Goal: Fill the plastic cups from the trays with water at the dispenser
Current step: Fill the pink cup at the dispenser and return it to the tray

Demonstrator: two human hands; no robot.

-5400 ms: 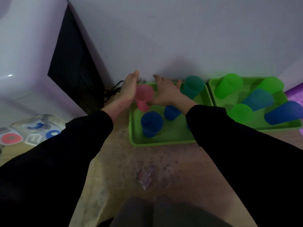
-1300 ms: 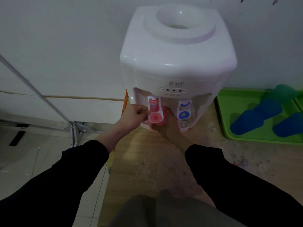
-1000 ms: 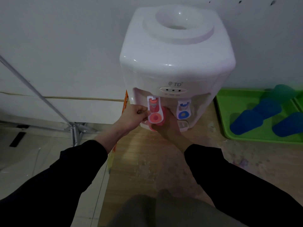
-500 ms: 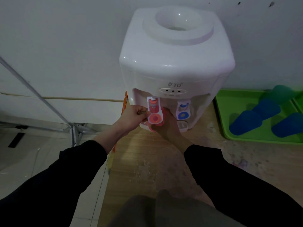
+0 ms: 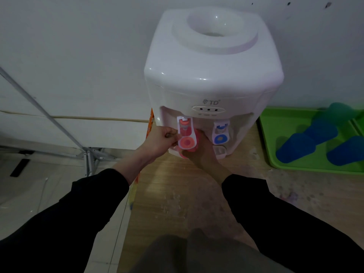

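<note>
A white water dispenser stands on the wooden table against the wall. My left hand has its fingers curled at the left edge of the red tap lever. Under that tap my right hand grips a pink cup, which is mostly hidden behind the lever and my fingers. A blue tap lever hangs free to the right. Whether water flows cannot be seen.
A green tray to the dispenser's right holds three blue cups and a teal cup upside down. The wooden table ends at the left; a metal stand and floor lie beyond.
Five seconds ago both hands were at the pink cup in the green tray. Over the last second both hands have stayed at the red tap with the cup under it.
</note>
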